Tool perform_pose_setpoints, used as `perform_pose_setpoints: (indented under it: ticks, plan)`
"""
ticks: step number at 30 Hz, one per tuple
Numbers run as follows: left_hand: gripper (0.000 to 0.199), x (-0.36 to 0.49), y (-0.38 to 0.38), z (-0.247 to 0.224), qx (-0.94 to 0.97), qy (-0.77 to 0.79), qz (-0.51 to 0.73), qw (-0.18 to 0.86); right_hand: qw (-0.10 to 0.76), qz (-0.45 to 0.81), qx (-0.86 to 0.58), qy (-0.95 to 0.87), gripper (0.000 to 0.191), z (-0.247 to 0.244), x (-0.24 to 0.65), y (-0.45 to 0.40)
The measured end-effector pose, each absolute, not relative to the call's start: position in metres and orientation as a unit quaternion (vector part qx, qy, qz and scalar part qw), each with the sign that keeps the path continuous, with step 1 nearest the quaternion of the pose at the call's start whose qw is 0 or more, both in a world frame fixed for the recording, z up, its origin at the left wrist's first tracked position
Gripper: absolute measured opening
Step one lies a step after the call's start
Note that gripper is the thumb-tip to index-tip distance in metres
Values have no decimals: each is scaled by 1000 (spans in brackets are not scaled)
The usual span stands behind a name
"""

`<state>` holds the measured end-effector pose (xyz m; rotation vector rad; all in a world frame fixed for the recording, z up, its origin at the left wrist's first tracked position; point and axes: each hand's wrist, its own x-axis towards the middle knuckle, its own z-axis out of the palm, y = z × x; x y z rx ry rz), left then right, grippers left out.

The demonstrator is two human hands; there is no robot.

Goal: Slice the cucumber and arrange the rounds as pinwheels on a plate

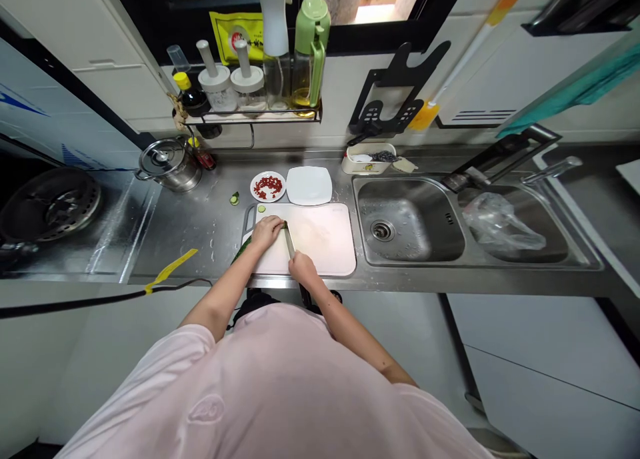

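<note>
On the steel counter lies a white cutting board (pixel 325 239). My right hand (pixel 303 268) is closed round the handle of a knife (pixel 289 240), whose blade points away from me over the board. Just left of the blade, my left hand (pixel 267 232) presses down on a green cucumber (pixel 242 249); most of it is hidden under the hand and forearm, and its cut end shows by the blade. One pale green slice (pixel 261 208) rests at the board's top left corner. Behind the board are a plate of chopped red pieces (pixel 268 187) and a white square plate (pixel 309 185).
Small green scraps (pixel 235 198) lie left of the board. A lidded steel pot (pixel 171 165) stands at the back left, near a stove burner (pixel 50 202). A double sink (pixel 410 219) is on the right, with a plastic bag (pixel 503 222). Bottles fill a wall rack (pixel 255 117).
</note>
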<state>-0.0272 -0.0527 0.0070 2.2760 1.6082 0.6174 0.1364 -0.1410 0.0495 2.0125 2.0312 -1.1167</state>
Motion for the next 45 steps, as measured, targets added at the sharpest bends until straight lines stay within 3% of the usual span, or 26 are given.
perform_pose_setpoints:
  ticks: [9, 23, 31, 35, 45]
  plan:
    - [21, -26, -53, 8, 785, 561, 217, 147, 24, -362, 639, 678, 23, 40, 156, -146]
    - [29, -28, -53, 18, 762, 589, 200, 181, 55, -218, 701, 677, 35, 51, 192, -146]
    - [31, -25, -55, 28, 711, 629, 274, 153, 26, -178, 709, 682, 27, 54, 195, -147]
    - [31, -13, -53, 41, 726, 600, 293, 166, 29, -151, 708, 689, 34, 53, 196, -146]
    - [32, 13, -55, 63, 816, 507, 148, 233, -4, -71, 673, 736, 50, 46, 202, -146]
